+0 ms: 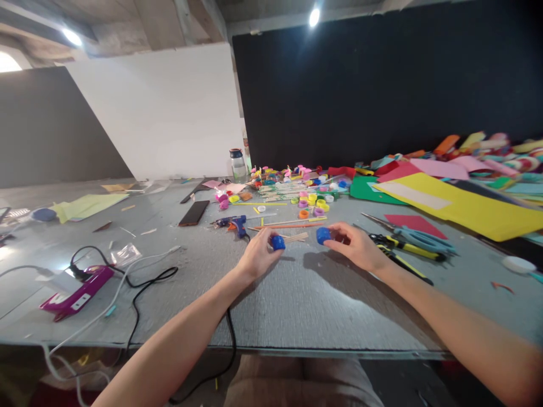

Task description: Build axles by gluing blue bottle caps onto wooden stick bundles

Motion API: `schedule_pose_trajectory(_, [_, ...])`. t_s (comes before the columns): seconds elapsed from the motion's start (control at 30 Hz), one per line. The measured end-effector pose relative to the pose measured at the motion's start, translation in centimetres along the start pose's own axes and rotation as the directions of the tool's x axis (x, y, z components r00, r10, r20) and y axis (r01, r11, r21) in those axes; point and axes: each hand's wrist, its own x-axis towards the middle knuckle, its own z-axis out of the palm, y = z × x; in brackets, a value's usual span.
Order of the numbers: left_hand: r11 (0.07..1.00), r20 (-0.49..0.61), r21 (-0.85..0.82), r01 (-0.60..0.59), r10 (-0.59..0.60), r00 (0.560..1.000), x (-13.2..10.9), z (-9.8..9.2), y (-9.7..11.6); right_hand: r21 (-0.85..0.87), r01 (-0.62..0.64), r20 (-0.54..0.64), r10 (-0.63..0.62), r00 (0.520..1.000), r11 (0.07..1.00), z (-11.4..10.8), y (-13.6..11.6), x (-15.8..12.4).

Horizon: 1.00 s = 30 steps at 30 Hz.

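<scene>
The grey table point(297, 299) carries a glue gun point(237, 225) just beyond the left hand point(257, 257), scissors point(418, 237) beside the right hand point(358, 249), foam sheets point(466, 203) farther right, and a pink device point(76, 291) well left.

Items observed: two small round plastic bottle caps, both solid blue and alike in size and shape.

The left cap point(278, 242) is pinched at the fingertips of the left hand point(258, 255). It is held just above the grey desk point(297, 294), with its side wall towards the camera.

The right cap point(323, 235) is pinched at the fingertips of the right hand point(358, 246) and sits slightly higher in the view than the left cap. It is partly covered by the fingers.

The caps are near each other, level and facing, with a clear gap between them. They do not touch. Whether the open ends face each other cannot be told.
</scene>
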Motion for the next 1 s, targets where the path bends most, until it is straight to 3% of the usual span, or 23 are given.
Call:
schedule_pose_trajectory(0.2, [1.000,-0.050,-0.020,0.013,-0.014,0.999,-0.1,-0.3,0.3,-0.155,-0.027,-0.145,0.004,0.989,0.987,-0.4,0.8,0.3])
schedule_pose_trajectory(0.57, [0.998,-0.099,-0.061,-0.018,0.012,0.995,-0.5,0.5,0.1,-0.264,0.024,-0.015,-0.029,0.999,0.964,0.7,1.1,0.4])
schedule_pose_trajectory(0.8, [0.976,-0.181,-0.170,-0.136,0.105,0.978,-0.9,-0.1,1.3,-0.086,0.021,-0.068,-0.027,0.997,0.996,0.1,-0.9,0.2])
schedule_pose_trajectory(1.0, [0.935,-0.185,-0.282,-0.217,0.169,0.968,-1.3,0.3,2.7,0.224,-0.067,0.140,0.036,0.989,0.972,1.1,-3.9,-0.8])
